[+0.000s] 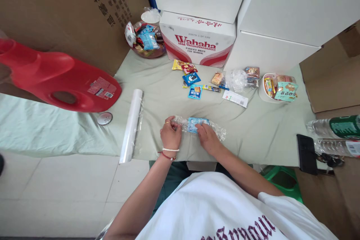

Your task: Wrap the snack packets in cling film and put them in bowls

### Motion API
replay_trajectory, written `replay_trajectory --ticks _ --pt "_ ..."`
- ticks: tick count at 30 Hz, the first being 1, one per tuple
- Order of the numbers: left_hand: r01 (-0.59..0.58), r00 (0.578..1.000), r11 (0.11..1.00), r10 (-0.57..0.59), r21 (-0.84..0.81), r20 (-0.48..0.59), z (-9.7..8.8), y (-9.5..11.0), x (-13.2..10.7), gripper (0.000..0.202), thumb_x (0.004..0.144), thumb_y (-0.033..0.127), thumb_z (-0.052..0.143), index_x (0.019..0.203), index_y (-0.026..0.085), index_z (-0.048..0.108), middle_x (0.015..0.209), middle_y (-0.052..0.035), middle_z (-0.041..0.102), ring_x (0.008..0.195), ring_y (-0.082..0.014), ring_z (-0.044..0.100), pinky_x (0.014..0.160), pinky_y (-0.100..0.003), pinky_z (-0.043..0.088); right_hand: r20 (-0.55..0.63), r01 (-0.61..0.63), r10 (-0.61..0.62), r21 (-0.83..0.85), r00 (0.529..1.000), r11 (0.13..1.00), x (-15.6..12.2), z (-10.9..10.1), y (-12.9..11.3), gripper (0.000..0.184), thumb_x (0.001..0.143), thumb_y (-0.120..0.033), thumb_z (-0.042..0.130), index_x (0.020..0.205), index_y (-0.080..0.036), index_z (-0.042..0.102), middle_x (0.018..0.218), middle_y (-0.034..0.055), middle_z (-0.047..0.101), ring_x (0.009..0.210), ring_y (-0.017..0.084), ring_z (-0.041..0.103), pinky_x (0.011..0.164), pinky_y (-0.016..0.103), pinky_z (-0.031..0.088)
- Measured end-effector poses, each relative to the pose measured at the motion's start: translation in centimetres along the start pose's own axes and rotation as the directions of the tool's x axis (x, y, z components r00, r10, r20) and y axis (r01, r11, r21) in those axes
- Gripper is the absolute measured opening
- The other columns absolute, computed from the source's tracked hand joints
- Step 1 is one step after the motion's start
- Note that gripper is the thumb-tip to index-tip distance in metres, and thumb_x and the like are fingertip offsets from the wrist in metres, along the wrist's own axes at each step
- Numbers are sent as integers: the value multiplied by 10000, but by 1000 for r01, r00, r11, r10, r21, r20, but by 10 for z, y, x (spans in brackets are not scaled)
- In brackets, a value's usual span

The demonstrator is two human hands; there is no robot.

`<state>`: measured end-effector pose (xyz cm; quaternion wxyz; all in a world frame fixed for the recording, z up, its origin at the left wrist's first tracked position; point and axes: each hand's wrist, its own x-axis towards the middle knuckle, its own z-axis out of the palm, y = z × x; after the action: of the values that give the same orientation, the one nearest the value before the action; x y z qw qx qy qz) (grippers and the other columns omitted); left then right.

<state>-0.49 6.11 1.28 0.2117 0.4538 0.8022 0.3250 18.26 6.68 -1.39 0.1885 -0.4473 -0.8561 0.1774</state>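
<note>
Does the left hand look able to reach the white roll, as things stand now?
Probably yes: the white roll lies left of the left hand, nothing standing between them, though that hand touches crumpled clear plastic.

A: State the light level.
B: Bright and diffuse. Shadows on the pale green cloth are soft.
A: Glare?
B: Small highlights on the crinkled clear wrap, near centre, and along the film roll, left.
A: Distortion?
B: Wide-angle stretch toward the edges; the red jug, left, appears elongated.
A: Focus?
B: Large lettering on the far carton reads sharply; fine print does not resolve.
</note>
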Motion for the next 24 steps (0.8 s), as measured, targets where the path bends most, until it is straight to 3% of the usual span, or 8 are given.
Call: replay_trajectory --ticks 3,5,8,11,14,20,22,24 --pt "-74 996 967 83 245 -23 -1 -8 0 554 810 359 705 1325 171 622 1066 -140 656 1111 -356 602 976 -519 474 15 -2 2 21 1000 1000 2 -1 -1 487 1033 -117 337 1457 -198 562 973 93 593 896 234 537 806 358 497" --pt "-122 989 945 143 303 -47 -1 -9 4 432 793 379 743 1186 202 704 1204 -178 598 1250 -405 518 1025 -582 439 18 9 -10 41 1000 999 1 -3 -4 503 1020 -107 355 1479 -191 542 983 97 592 904 236 534 812 362 509" --pt "-213 971 965 227 153 -81 -5 -6 11 114 765 262 740 863 218 702 1200 -144 583 1290 -365 510 1069 -559 445 -18 24 -23 86 1000 996 -6 -6 -9 567 982 -85 400 1533 -191 482 1132 133 597 995 252 538 872 393 530" --pt "-308 951 937 308 -163 -25 -10 5 8 59 801 188 664 789 225 619 1036 -78 644 1017 -231 647 905 -403 562 -18 11 -9 117 1000 993 -12 -7 -14 594 968 -72 390 1548 -176 461 1270 167 575 1079 276 535 942 444 534" --pt "-427 874 852 475 -302 103 -5 20 -9 68 884 186 593 871 239 635 979 -34 711 931 -183 693 862 -348 590 8 -15 14 170 1000 985 -12 -11 -18 522 982 -95 391 1481 -155 530 1307 177 576 1143 288 538 1000 478 524" --pt "-675 696 715 699 -182 168 27 11 -36 347 950 130 495 1250 211 650 1302 -105 720 1274 -236 647 1112 -473 543 14 44 -53 365 999 930 -14 -51 -6 304 976 -151 473 1177 -203 696 1219 118 666 1140 243 614 999 411 542" --pt "-714 660 686 726 -136 195 33 0 -39 435 924 84 474 1309 207 637 1405 -114 671 1382 -250 579 1153 -505 517 -71 -79 105 306 992 949 -17 -65 6 271 994 -193 475 1138 -214 704 1131 108 684 1067 242 629 964 412 549" --pt "-722 654 686 720 -93 234 35 -6 -41 515 896 56 466 1364 208 618 1472 -113 627 1448 -256 518 1178 -525 496 -184 -279 308 169 933 945 -21 -72 17 274 988 -296 545 1199 -197 689 1193 151 658 1121 296 591 993 487 528"
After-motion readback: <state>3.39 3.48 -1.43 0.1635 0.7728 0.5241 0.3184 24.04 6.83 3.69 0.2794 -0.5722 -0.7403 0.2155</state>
